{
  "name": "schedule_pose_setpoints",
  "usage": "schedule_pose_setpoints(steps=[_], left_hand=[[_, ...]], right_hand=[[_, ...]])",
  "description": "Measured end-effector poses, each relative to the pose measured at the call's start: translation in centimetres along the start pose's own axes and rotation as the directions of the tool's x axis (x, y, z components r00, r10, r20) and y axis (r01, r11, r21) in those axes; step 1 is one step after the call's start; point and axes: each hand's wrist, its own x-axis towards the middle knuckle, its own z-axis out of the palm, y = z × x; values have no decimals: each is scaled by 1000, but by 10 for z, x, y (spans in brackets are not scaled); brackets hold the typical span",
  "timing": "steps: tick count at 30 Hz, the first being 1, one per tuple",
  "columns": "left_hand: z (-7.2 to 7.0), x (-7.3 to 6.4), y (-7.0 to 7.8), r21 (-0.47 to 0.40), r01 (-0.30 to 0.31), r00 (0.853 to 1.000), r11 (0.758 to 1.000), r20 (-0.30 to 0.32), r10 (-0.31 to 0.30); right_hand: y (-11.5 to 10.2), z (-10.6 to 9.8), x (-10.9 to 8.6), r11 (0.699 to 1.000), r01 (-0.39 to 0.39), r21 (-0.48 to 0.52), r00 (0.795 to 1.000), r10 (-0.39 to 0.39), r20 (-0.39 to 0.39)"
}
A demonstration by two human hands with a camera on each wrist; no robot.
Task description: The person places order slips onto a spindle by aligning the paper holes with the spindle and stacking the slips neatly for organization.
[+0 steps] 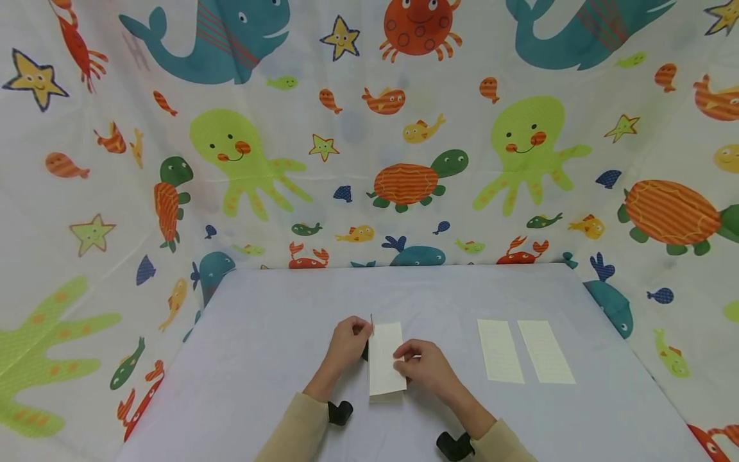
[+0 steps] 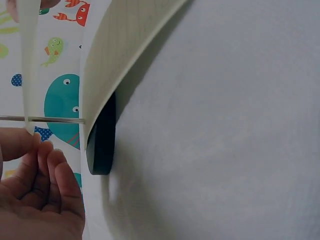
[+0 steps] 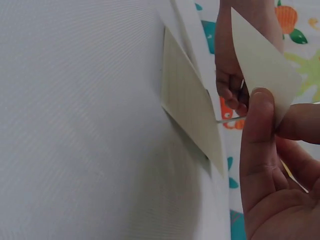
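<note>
A paper spike (image 2: 60, 120) stands on the table, a thin metal rod on a round dark base (image 2: 102, 145). One lined paper slip (image 2: 125, 45) sits low on it, just over the base. Higher up, another cream slip (image 1: 385, 359) meets the rod near its left edge. My left hand (image 1: 349, 340) pinches that upper slip right beside the rod. On the slip's other side, my right hand (image 1: 424, 366) holds its edge between thumb and fingers, seen closely in the right wrist view. Much of the lower slip is hidden from above.
Two lined paper slips (image 1: 500, 351) lie side by side on the right of the white table (image 1: 277, 321). A cloth printed with sea animals (image 1: 358, 141) hangs behind and along the sides. Dark straps with wrist cameras (image 1: 340, 412) sit on both wrists.
</note>
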Motion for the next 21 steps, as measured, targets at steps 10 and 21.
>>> schedule_pose_setpoints(steps=[10, 21], left_hand=[[2, 1, -11, 104, -91, 995, 990, 61, 85], [5, 3, -20, 200, -155, 986, 967, 84, 141]], right_hand=[[8, 2, -2, 991, 31, -131, 998, -24, 52], [12, 4, -3, 976, 34, -215, 996, -15, 90]])
